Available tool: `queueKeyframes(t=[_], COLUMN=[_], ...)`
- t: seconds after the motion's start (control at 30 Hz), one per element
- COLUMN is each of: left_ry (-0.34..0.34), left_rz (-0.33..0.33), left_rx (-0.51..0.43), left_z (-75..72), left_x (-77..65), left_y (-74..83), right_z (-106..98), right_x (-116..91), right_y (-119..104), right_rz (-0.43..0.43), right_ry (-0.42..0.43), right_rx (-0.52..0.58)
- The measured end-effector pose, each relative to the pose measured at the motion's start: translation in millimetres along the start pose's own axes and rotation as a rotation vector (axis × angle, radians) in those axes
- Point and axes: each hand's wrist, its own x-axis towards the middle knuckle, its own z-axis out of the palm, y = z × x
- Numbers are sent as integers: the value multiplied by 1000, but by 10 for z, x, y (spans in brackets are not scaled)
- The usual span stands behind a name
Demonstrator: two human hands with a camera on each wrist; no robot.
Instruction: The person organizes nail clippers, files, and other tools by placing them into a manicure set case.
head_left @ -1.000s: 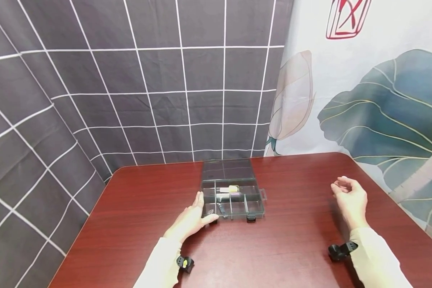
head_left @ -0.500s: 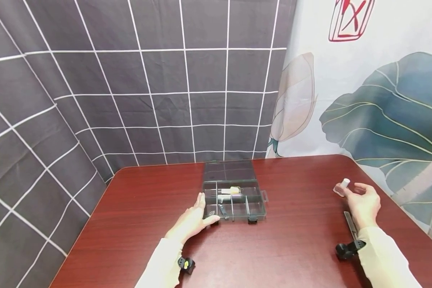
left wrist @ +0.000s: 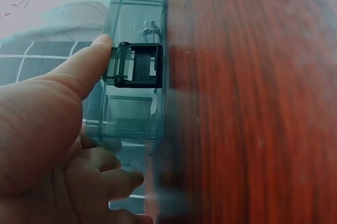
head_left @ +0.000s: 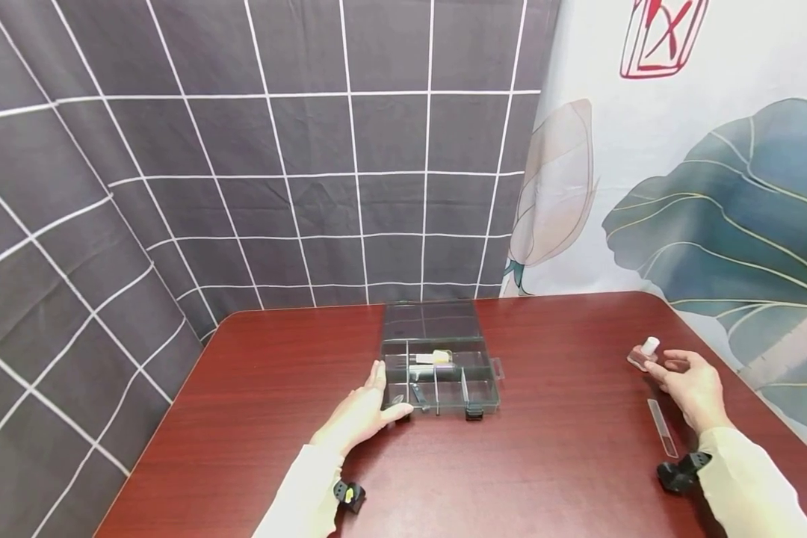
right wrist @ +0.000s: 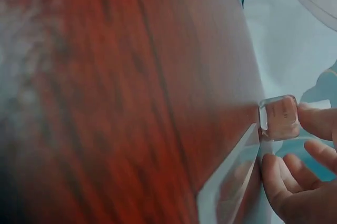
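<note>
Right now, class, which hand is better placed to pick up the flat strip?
Likely the right hand: it is at the white-capped bottle, with the flat strip close by. The left hand rests against the open box, much farther from the strip.

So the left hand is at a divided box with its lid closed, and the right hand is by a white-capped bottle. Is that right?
Not quite: the lid is open, not closed; the head view shows it swung back behind the divided box. The left hand and right hand are as you said.
</note>
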Motion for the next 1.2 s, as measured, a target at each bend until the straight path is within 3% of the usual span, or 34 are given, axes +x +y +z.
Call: queueKeyframes(t=[0.27,0.8,1.2], left_ry=[-6,-17,-17], left_rz=[-14,-1,-2], left_rx=[-1,-2,-7], left_z=[19,21,18], left_x=[-3,-3,-2], left_y=[-7,-10,-19], right_z=[33,16,-23], right_x=[102,205,101], right_y=[50,85,-8], right_rz=[-39,6,-42], right_ry=[-41,-88,-130], right_rx=[-14,-157,-26])
